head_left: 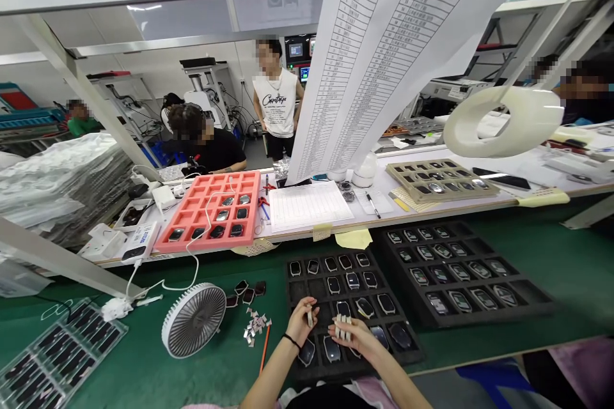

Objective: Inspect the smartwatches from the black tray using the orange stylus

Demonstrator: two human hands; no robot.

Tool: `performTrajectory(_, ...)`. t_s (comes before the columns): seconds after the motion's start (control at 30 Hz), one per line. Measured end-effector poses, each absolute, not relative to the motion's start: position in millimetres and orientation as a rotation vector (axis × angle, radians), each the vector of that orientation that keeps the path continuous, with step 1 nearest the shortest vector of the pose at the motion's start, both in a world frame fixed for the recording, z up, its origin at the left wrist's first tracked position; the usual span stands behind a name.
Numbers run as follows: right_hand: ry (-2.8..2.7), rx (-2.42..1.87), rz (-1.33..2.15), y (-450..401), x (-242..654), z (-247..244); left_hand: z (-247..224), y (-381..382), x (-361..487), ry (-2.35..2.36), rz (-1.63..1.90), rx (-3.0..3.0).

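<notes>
Both hands are over a black foam tray [314, 287] that holds rows of watch-like pieces in its slots. My left hand [302, 321], with a dark band on the wrist, pinches a small pale piece [310, 317] between its fingers. My right hand [355, 334] is closed around several small whitish pieces [343, 327] in a row. A gap separates the two hands. Left of the tray lie a pile of small pale scraps [256, 326], an orange stick [265, 348] and several dark watch pieces [247, 294].
A second black tray [520, 291] stands to the right, a white fan [194, 319] and clear tray [57, 354] to the left. The shelf bears a pink tray [211, 188], papers [309, 204] and a beige tray [441, 179]. Printed sheets [364, 57] hang above. People are beyond.
</notes>
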State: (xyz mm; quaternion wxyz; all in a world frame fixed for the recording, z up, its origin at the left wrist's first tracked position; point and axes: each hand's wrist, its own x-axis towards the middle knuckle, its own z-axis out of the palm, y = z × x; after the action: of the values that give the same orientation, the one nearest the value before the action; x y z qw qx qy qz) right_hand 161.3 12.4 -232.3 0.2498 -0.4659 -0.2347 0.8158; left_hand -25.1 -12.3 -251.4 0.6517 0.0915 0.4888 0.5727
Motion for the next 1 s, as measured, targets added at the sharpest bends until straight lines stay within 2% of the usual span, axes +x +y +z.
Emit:
performTrajectory(0.4, -0.613, -1.244, 2.226, 12, 163, -232, -240, 7, -37, 1.364, 1.304, 0.639)
performTrajectory(0.63, -0.575, -1.274, 2.217, 10, 163, -239, -237, 11, -24, 1.462, 1.179, 0.942)
performTrajectory(1.0, -0.56, -1.309, 2.247, 10, 163, -275, -247, -12, 1, 1.471, 1.139, 1.084)
